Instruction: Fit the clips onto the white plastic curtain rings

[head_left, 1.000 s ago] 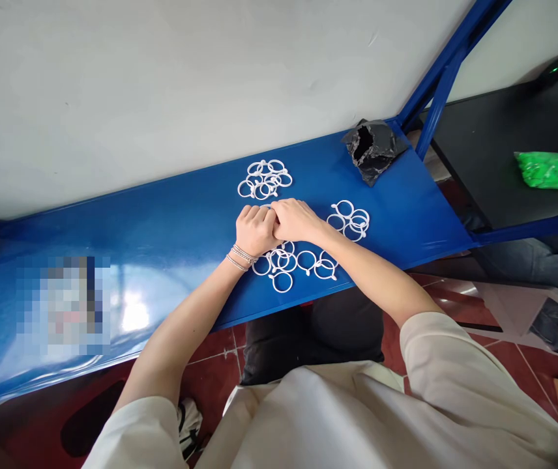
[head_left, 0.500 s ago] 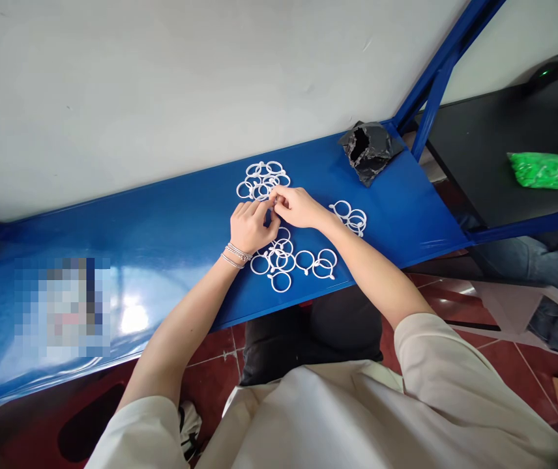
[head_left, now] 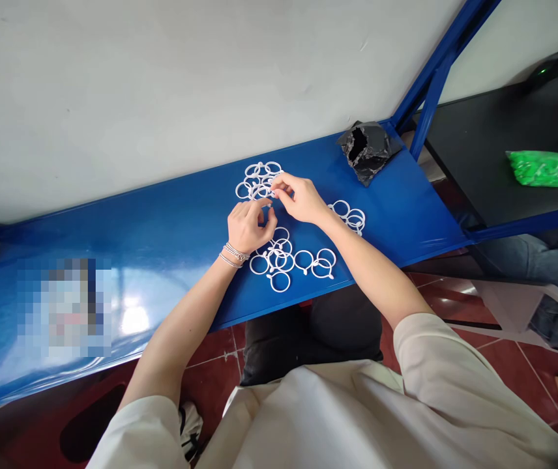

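Thin white rings [head_left: 281,257] lie in overlapping clusters

The rings are spread over the blue counter [head_left: 171,208]: a front cluster, a back cluster [head_left: 261,182] and a right cluster [head_left: 354,218], the last partly hidden by the right forearm [head_left: 367,254]. They are judged to be light, fairly stiff and smooth, with slim rims that might snap if forced. Each is best taken by its rim or small knob, since overlapped neighbours may be dragged along. The right hand [head_left: 301,197] is held beside the back cluster, fingertips drawn near the thumb; whether a ring is pinched cannot be told. The left hand [head_left: 247,228] is curled just in front, thumb and forefinger parted, its hold equally unclear. Farther off, a torn black bag [head_left: 367,151] is set in the back right corner, and reach is bounded by the wall [head_left: 186,78].
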Motion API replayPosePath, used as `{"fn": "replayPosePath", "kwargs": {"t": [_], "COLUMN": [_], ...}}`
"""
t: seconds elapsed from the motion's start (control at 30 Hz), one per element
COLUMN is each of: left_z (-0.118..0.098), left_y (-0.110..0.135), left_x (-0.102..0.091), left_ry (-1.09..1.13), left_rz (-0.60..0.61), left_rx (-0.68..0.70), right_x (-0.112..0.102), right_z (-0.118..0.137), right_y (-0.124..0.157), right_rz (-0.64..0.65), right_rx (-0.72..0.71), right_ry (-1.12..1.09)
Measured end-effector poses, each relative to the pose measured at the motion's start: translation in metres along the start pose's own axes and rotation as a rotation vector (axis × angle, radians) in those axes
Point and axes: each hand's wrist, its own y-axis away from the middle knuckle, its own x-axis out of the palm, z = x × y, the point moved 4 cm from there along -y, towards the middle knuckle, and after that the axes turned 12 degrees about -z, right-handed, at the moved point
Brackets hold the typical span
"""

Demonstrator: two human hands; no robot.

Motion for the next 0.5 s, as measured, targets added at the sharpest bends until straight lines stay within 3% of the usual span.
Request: {"fn": "replayPosePath", "kwargs": {"t": [0.13, 0.37, 0.5], "left_z": [0.002, 0.020, 0.027], "left_y": [0.000, 0.002, 0.003], "left_x": [-0.002, -0.001, 0.002], "left_ry": [0.028, 0.056, 0.123], "left_rz": [0.041, -0.062, -0.048], "left_rx": [-0.104, -0.282, -0.288], "right_x": [-0.006, -0.011, -0.005], "right_z": [-0.001, -0.011, -0.012], "right_y": [-0.001, -0.002, -0.003], "right_rz": [-0.049, -0.056, -0.031], "right_rx": [0.007, 0.148, 0.202], "right_ry": [-0.004, -0.158, -0.284]}}
